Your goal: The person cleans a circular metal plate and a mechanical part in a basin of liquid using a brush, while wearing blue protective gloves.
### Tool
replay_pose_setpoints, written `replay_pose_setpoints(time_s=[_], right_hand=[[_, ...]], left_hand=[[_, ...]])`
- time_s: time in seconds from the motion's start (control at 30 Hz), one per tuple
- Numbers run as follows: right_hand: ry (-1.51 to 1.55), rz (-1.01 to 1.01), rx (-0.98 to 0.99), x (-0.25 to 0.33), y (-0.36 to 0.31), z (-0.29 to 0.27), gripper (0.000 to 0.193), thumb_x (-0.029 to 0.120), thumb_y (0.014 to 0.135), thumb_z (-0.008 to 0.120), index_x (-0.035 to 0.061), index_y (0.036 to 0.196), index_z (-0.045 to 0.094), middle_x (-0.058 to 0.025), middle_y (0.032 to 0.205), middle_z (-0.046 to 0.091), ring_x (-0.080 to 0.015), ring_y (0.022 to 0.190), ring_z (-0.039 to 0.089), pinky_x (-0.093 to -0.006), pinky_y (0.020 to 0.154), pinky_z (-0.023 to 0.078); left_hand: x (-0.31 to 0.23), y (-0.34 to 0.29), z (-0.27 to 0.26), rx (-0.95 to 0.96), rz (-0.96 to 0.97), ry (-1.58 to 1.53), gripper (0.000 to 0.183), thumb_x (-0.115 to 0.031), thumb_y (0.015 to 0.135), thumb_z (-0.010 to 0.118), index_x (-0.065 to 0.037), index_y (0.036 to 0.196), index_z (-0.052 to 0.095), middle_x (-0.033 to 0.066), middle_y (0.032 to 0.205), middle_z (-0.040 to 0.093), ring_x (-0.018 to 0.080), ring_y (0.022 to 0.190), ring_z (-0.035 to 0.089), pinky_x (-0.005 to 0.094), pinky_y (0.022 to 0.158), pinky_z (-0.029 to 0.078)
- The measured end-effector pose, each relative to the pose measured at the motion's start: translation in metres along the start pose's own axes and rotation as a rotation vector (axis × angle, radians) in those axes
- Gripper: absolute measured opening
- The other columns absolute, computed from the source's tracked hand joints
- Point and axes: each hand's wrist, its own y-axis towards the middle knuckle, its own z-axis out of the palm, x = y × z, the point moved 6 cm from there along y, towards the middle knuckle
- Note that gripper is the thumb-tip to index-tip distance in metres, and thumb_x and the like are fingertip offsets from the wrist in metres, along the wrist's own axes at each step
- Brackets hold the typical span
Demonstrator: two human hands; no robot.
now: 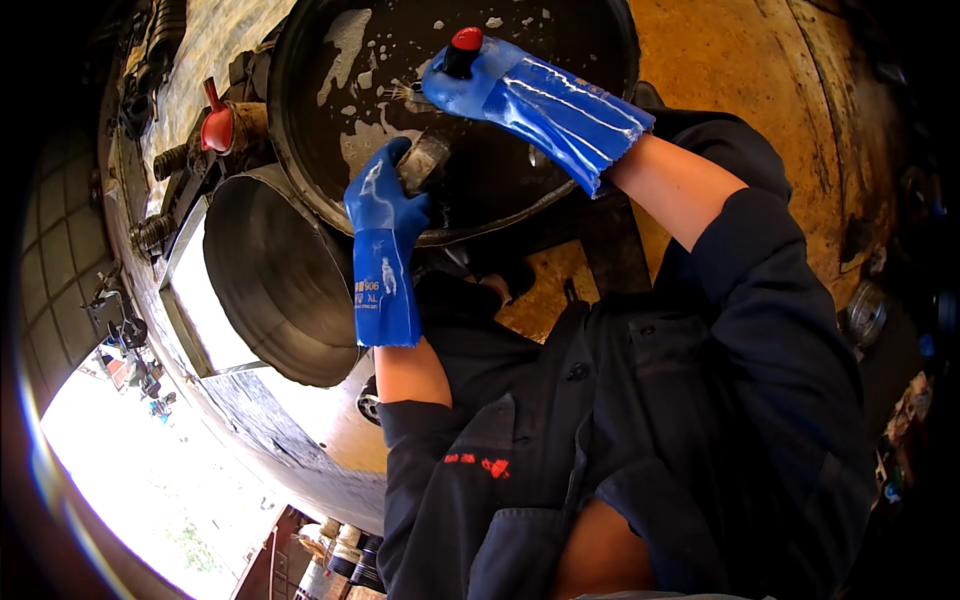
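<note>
Both hands wear long blue rubber gloves over a wide dark round basin (283,150) of dark liquid with pale foam patches. My left hand (382,200) is closed around a grey, rounded metal part (427,162), held low over the liquid near the basin's near-left side. In my right hand (472,85), the fist wraps a brush (466,42) whose black handle ends in a red tip. Its pale bristles stick out to the left of the glove, above the metal part and apart from it. My fingers hide the middle of the brush.
Left of the basin, a large dark metal drum (275,285) lies with its mouth open. A red funnel-shaped thing (217,128) and threaded metal parts (153,233) lie farther left. A clear jar (866,315) stands at the right, beside the stained orange-brown floor (740,70).
</note>
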Motion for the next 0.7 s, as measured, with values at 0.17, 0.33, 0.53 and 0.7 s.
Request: replay_pose_setpoints(time_s=[0.17,0.33,0.53,0.7], right_hand=[[0.065,0.146,0.015,-0.009,-0.002,0.029,0.021,0.031,0.094,0.061,0.0114,0.090,0.069,-0.0043,0.078,0.067,-0.0150,0.072,0.064,-0.0333,0.072,0.055],[0.033,0.196,0.051,-0.009,-0.016,0.021,0.030,0.039,0.092,0.064,0.0116,0.098,0.073,-0.0114,0.084,0.074,-0.0262,0.081,0.072,-0.0407,0.081,0.059],[-0.036,0.202,0.090,0.002,-0.021,-0.003,0.028,0.039,0.091,0.065,0.0124,0.097,0.073,-0.0085,0.084,0.073,-0.0235,0.082,0.072,-0.0386,0.079,0.060],[0.465,0.200,0.164,-0.027,-0.012,0.026,0.021,0.032,0.090,0.069,0.0127,0.099,0.072,-0.0066,0.086,0.073,-0.0220,0.082,0.072,-0.0354,0.078,0.060]], left_hand=[[-0.010,0.017,0.015,0.210,0.102,0.446,0.059,-0.017,0.076,0.082,-0.015,0.132,0.067,0.0121,0.122,0.074,0.0344,0.117,0.069,0.0434,0.101,0.056],[-0.019,0.026,0.020,0.271,0.169,0.516,0.051,-0.026,0.080,0.082,-0.020,0.129,0.071,0.0089,0.123,0.074,0.0310,0.120,0.068,0.0426,0.103,0.055],[0.009,0.022,0.023,0.089,0.270,0.488,0.045,-0.026,0.085,0.079,-0.019,0.129,0.073,0.0072,0.125,0.075,0.0296,0.120,0.069,0.0408,0.105,0.054],[0.003,0.027,0.030,-0.008,0.355,0.375,0.024,-0.020,0.088,0.076,-0.015,0.111,0.080,0.0087,0.113,0.079,0.0300,0.113,0.072,0.0408,0.103,0.055]])
